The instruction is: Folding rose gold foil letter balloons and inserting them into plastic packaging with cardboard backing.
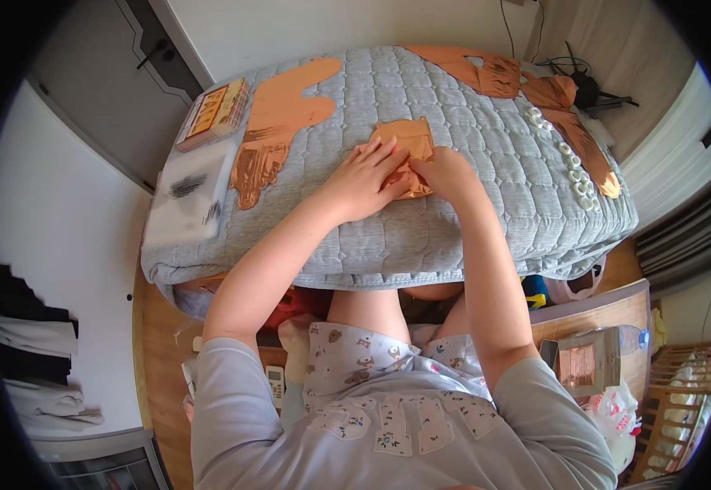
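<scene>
Now both hands, left hand and right hand, press fingers flat, seemingly pinching a copper foil piece on the grey quilted pad.

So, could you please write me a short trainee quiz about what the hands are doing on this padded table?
1. True or false: both hands rest on the same copper foil piece.
2. Which lies nearest the left hand? A. the white discs B. the long foil strip C. the black cables
3. What covers the table under the foil?

Key:
1. True; the right hand presses it too.
2. B.
3. A grey quilted pad.
</scene>
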Demonstrator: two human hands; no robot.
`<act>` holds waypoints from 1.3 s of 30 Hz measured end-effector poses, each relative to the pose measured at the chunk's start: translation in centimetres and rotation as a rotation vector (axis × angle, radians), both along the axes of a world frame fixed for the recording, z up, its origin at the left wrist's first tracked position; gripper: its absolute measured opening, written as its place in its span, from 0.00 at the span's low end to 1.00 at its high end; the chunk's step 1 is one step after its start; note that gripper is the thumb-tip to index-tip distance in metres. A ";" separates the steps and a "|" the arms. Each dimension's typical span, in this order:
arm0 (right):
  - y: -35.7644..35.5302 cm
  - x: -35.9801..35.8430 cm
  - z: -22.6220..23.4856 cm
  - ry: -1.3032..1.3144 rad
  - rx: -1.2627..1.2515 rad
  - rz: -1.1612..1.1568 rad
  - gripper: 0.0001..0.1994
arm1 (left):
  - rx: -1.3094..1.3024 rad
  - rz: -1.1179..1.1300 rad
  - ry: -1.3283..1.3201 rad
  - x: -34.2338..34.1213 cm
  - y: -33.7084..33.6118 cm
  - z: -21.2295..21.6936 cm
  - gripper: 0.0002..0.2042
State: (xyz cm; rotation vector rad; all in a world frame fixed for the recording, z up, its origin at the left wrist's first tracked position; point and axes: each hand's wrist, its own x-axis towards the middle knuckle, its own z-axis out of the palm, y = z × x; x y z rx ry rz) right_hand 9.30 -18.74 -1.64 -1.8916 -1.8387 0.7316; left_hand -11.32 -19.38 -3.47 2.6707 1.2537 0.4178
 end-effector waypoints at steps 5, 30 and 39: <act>-1.7 1.0 -0.2 0.329 0.088 -0.063 0.23 | -0.006 -0.003 0.044 -0.2 0.4 -0.6 0.33; -6.5 2.8 -0.7 0.422 0.278 0.007 0.25 | 0.057 -0.104 0.201 -1.9 2.2 -0.3 0.43; -2.7 3.0 0.9 -0.122 0.645 0.463 0.29 | 0.035 -0.129 0.206 -1.4 2.4 -0.1 0.43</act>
